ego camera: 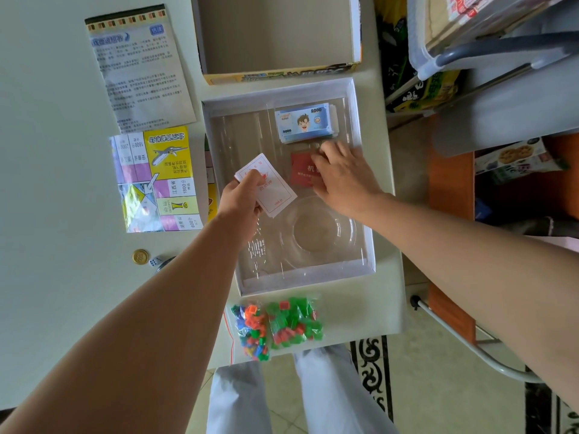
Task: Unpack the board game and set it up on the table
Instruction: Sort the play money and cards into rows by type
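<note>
The open game box (360, 195) with a clear plastic insert lies in the middle of the table. My left hand (241, 198) holds a stack of white cards (272, 189) above the insert. My right hand (341, 177) rests on a stack of red cards (300, 170) in its slot, fingers curled at the stack's top edge. A bundle of blue play money (304, 122) sits in the slot behind. The folded game board (156, 180) lies to the left, with the rule sheet (138, 70) above it.
The empty box lid (282, 36) stands at the back. Two bags of small coloured plastic pieces (279, 325) lie at the table's front edge. A gold coin (140, 256) and a die (155, 261) sit at the left. Shelves and boxes crowd the right.
</note>
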A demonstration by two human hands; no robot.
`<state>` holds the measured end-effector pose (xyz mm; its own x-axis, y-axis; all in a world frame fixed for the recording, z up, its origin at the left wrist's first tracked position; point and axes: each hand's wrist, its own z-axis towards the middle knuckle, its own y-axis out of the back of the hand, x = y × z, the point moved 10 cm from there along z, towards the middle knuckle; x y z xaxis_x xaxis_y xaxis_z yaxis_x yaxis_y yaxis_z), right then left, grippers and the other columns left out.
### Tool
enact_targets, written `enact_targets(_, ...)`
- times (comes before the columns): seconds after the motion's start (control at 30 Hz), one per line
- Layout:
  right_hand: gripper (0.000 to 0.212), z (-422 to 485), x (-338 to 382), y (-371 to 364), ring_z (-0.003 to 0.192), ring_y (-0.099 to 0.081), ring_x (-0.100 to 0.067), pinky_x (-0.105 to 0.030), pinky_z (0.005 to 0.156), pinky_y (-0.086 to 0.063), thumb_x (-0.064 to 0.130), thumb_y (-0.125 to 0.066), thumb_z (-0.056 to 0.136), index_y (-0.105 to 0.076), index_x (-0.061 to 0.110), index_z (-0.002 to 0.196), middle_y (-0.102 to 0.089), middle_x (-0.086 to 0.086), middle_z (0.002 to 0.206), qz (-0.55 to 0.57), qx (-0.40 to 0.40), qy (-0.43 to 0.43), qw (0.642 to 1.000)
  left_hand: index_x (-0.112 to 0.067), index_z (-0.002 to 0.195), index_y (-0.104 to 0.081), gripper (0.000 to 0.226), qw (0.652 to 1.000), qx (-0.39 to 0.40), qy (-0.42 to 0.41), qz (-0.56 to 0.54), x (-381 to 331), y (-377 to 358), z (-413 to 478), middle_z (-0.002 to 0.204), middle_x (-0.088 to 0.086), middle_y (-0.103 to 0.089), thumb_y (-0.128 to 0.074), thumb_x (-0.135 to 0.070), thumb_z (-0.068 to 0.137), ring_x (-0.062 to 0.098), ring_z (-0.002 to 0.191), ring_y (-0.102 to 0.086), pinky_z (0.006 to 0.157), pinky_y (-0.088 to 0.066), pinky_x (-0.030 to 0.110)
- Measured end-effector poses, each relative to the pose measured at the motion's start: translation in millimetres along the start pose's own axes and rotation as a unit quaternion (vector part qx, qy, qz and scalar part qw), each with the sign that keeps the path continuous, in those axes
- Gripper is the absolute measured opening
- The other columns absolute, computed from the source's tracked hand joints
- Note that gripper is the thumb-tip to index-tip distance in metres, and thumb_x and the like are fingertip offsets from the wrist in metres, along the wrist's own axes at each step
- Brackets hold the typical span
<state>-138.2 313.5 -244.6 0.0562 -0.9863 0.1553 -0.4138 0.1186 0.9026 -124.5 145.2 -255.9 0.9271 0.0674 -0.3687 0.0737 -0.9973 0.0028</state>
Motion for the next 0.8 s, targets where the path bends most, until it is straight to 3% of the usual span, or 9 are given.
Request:
enact_targets(0.33, 0.061, 13, -6, 7, 0.116, -0.04, -0.028, -0.04, 0.099, -0.03, 0.061, -0.052, 0.085, -0.051, 0.012, 0.121, -0.044, -0.009, 0.121, 0.003, -0.012, -0.023, 1.0, -0.018, 0.088, -0.05, 0.013, 1.0, -0.009, 0.007, -0.008, 1, 2, 1, 0.093, 0.007, -0.061, -0.053, -0.005, 0.092, 0.019, 0.087, -0.059, 0.087, -0.047, 0.035)
enact_targets(0.5, 0.064, 6, -2, -9, 0.113, -0.042, -0.027, -0.039, 0.097, -0.029, 0.068, -0.038, 0.087, -0.056, 0.012, 0.109, -0.047, -0.008, 0.116, 0.0, 0.026, -0.025, 0.999, -0.017, 0.088, -0.05, 0.013, 1.0, -0.007, 0.005, -0.006, 1, 2, 3, 0.093, 0.008, -0.061, -0.052, -0.006, 0.092, 0.019, 0.088, -0.059, 0.087, -0.047, 0.035)
enact_targets(0.7, 0.06, 5, -7, -8, 0.099, -0.057, -0.027, -0.04, 0.091, -0.037, 0.065, -0.057, 0.08, -0.051, 0.013, 0.11, -0.062, -0.006, 0.106, 0.079, -0.001, -0.058, 0.995, -0.018, 0.088, -0.049, 0.014, 1.0, -0.012, 0.005, -0.01, 3, 4, 6, 0.093, 0.007, -0.061, -0.052, -0.006, 0.092, 0.019, 0.088, -0.059, 0.091, -0.048, 0.036)
enact_targets(0.8, 0.054, 13, -13, -8, 0.096, -0.06, -0.024, -0.037, 0.09, -0.038, 0.061, -0.066, 0.076, -0.057, 0.016, 0.106, -0.066, -0.002, 0.101, 0.14, 0.014, -0.089, 0.986, -0.018, 0.088, -0.05, 0.014, 1.0, -0.014, 0.008, -0.017, 3, 3, 6, 0.092, 0.007, -0.061, -0.053, -0.005, 0.092, 0.019, 0.086, -0.059, 0.089, -0.049, 0.035)
